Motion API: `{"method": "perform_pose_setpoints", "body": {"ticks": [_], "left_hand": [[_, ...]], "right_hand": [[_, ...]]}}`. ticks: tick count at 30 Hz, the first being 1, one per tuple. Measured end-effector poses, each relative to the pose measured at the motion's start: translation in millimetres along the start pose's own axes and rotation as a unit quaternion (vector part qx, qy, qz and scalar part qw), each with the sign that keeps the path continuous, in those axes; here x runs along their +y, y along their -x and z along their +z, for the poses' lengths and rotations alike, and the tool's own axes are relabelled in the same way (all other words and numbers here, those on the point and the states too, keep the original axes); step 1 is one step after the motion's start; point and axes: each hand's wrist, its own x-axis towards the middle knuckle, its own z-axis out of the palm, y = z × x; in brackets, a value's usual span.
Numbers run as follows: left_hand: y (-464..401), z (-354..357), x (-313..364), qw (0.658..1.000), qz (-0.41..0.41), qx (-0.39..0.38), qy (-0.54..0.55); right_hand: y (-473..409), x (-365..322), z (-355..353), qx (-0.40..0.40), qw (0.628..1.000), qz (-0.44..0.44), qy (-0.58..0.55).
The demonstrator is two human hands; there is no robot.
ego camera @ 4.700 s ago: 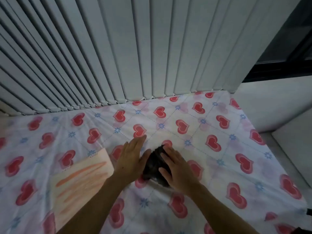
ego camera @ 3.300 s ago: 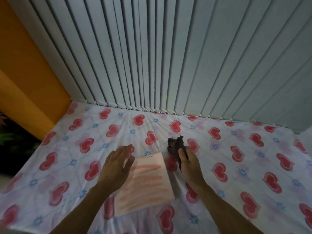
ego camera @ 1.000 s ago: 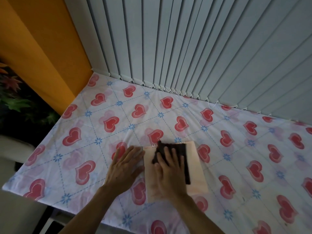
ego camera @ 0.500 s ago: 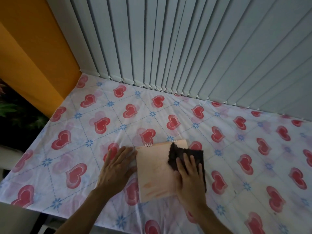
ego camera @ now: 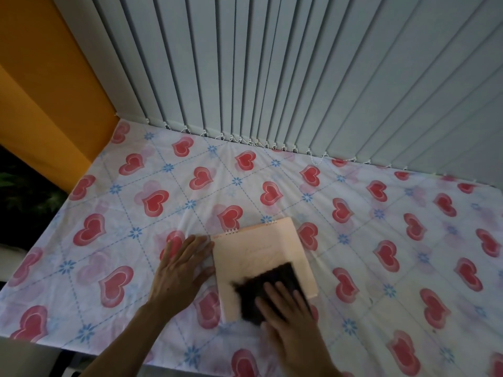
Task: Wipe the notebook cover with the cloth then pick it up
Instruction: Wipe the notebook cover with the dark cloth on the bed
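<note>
A pale peach notebook is laid flat on a sheet printed with red hearts and small blue flowers. Its wire spiral binding is turned toward the far side, where grey vertical blinds hang down to the sheet. An orange wall is seen at the left.

A dark cloth is spread over the near part of the cover and is pressed down by the right hand, which is laid flat with the fingers extended over the cloth. Nothing is gripped by that hand; cloth and hand are blurred. The left hand is placed palm down and open on the sheet, just beside the notebook's left edge, with the fingertips at or touching the cover's far left corner.

Faint markings are visible on the cover, and a thin reddish strip runs along the binding edge, but no writing or brand can be read. The notebook is not lifted; it is fully supported by the sheet.
</note>
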Motion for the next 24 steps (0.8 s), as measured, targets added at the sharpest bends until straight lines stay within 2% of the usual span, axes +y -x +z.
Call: {"method": "perform_pose_setpoints", "body": {"ticks": [4,7,9,12,14,16,18,21,24], "left_hand": [[0.5,-0.4,2.2,1.000,0.012,0.006,-0.005],[0.9,-2.4,2.7,1.000,0.014,0.000,-0.003],[0.3,-3.9,2.9,1.000,0.006,-0.005,0.002],[0.6,-3.4,2.3,1.000,0.000,-0.010,0.006],[1.2,-2.4,1.1,1.000,-0.001,-0.009,0.009],[0.8,-1.4,1.0,1.000,-0.005,-0.007,0.008],[0.1,-1.1,2.1,1.000,-0.007,-0.002,0.002],[-0.7,-0.5,2.4,1.000,-0.002,0.003,-0.004],[0.0,0.4,1.6,1.000,0.005,0.005,-0.008]], "right_hand": [[3.8,23.2,-13.3,0.008,0.988,0.156,-0.009],[-4.4,-4.5,-3.1,0.021,0.979,0.203,-0.009],[-10.0,-35.1,10.1,0.025,0.986,0.164,-0.022],[-10.1,-75.4,28.4,-0.020,0.998,0.057,-0.031],[-5.7,-77.8,29.4,-0.043,0.998,0.015,-0.032],[1.2,-60.1,21.5,-0.043,0.998,0.014,-0.034],[8.6,-33.3,10.6,-0.029,0.998,0.050,-0.022],[7.5,0.6,-4.5,-0.014,0.987,0.161,0.008],[-16.3,6.8,-2.2,-0.009,0.971,0.238,0.028]]}}
